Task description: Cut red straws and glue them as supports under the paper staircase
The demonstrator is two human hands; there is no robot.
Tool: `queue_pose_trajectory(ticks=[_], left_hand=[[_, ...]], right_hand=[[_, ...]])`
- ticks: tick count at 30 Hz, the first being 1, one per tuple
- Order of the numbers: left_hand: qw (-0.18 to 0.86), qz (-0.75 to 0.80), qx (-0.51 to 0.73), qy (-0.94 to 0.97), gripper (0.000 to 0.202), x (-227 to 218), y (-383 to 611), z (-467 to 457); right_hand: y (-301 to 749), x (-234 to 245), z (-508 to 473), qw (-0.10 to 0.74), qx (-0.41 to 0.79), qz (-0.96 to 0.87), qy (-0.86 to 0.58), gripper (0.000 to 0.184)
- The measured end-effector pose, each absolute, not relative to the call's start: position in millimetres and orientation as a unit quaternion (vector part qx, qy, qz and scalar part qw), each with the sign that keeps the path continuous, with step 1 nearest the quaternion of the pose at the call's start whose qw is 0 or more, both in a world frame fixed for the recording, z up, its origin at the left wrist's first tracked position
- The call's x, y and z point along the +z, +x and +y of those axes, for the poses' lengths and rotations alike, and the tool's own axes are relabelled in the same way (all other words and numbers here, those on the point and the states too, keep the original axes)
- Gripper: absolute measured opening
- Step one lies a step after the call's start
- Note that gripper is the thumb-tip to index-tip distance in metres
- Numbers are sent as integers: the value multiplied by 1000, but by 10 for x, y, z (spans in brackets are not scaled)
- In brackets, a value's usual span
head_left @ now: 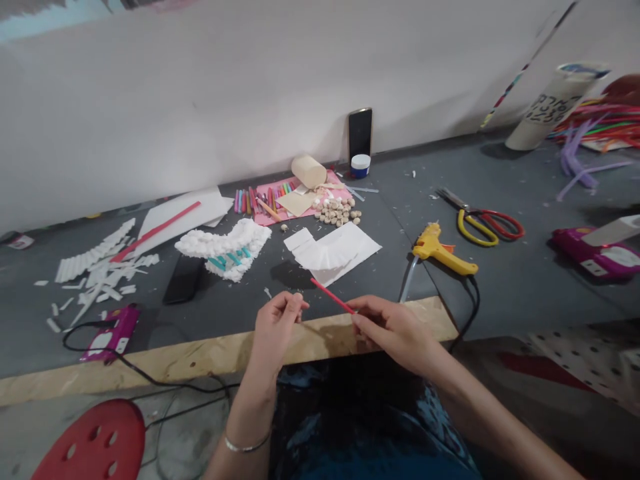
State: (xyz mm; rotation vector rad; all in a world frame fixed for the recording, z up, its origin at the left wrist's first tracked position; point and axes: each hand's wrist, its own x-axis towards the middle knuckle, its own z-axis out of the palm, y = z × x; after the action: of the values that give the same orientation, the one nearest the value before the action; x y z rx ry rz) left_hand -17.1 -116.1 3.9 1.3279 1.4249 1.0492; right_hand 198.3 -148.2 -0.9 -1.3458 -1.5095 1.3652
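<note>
My right hand (393, 328) pinches the near end of a thin red stick (330, 296), which slants up to the left over the table's front edge. My left hand (277, 321) is closed in a pinch just left of the stick's far tip, with something small and pale at the fingertips that I cannot name. Both hands hover above the wooden front edge (200, 357) of the grey table. A white folded paper piece (335, 250) lies just beyond the hands.
A yellow glue gun (440, 250) and scissors (483, 220) lie to the right. A white foam shape (225, 247), a black phone (184, 279), cut white strips (97, 267) and a pink tool (113, 333) sit left. Markers, beads and a paper roll (309, 171) are behind. A red stool (93, 443) stands below left.
</note>
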Motion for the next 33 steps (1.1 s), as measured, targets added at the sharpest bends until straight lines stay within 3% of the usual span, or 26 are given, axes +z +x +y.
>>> queue_pose_trajectory(ticks=[5, 9, 12, 22, 33], left_hand=[[290, 624, 390, 611, 23, -49, -211, -1113], [229, 594, 377, 673, 10, -125, -123, -1044], [203, 573, 343, 716, 13, -130, -61, -967], [165, 586, 262, 749, 13, -205, 6, -801], [160, 587, 202, 768, 18, -210, 63, -835]], right_hand=[[2218, 44, -1341, 301, 285, -679, -606, 19], [2233, 87, -1173, 271, 194, -726, -601, 20], [2181, 123, -1071, 247, 153, -751, -593, 18], [1993, 295, -978, 164, 81, -806, -562, 17], [1904, 201, -917, 264, 204, -787, -520, 10]])
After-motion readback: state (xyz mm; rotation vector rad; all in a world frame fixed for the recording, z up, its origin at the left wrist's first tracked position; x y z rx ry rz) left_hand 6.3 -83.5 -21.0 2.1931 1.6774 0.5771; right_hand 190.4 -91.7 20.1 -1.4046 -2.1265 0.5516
